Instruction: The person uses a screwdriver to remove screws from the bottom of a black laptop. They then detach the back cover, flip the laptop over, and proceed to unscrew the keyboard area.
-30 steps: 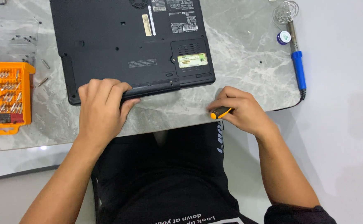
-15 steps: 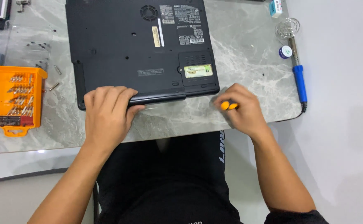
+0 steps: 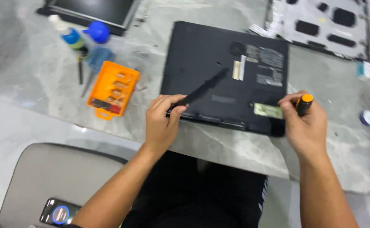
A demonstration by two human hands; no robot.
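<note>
I see a grey, marble-patterned stone surface (image 3: 37, 71) with pale veins filling most of the frame, its near edge running from the left side down towards the lower right. Soft light shows as a small bright glint on that edge at centre left. Below it, on the left, I see a pale, glossy floor (image 3: 20, 131) with faint reflections. In the lower left corner stands a grey padded chair seat with a dark rim (image 3: 45, 177), just beside the surface's edge; a black phone with a lit round blue screen graphic (image 3: 60, 212) lies on its lower part. White floor shows at far right.
</note>
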